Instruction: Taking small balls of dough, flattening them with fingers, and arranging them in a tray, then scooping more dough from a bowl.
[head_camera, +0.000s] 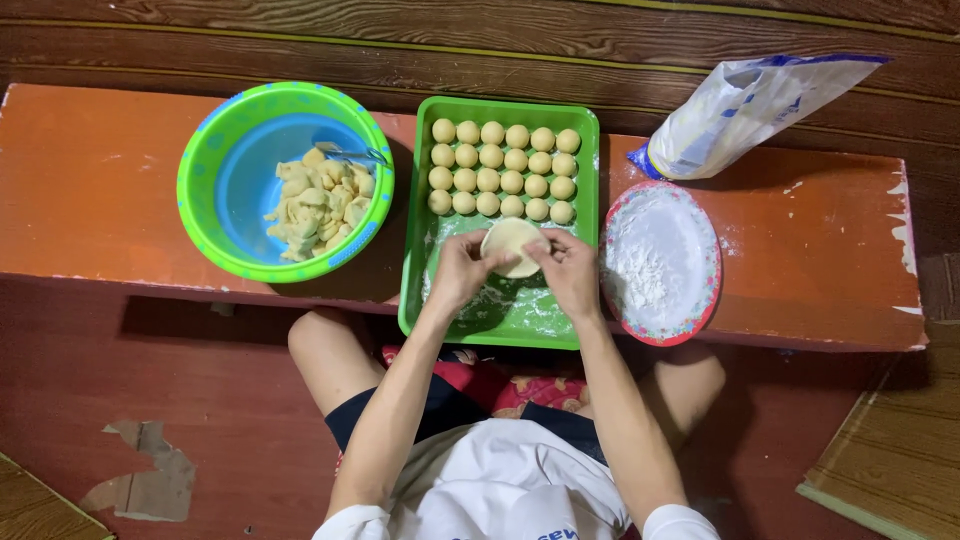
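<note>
Flat round dough disc (511, 246) held over the middle of the green tray (590, 200), face up, no clear long axis. Pinched at its left rim by the left hand (460, 268) and at its right rim by the right hand (567, 270), fingers curled close together. Rows of dough balls (503, 168) toward the tray's far edge. Left of the tray, a green-and-blue bowl (215, 190) of filling pieces; right, a floured plate (700, 230) and white bag (745, 105). All on a worn orange bench (90, 190) over red floor, dark wooden wall boards behind.
</note>
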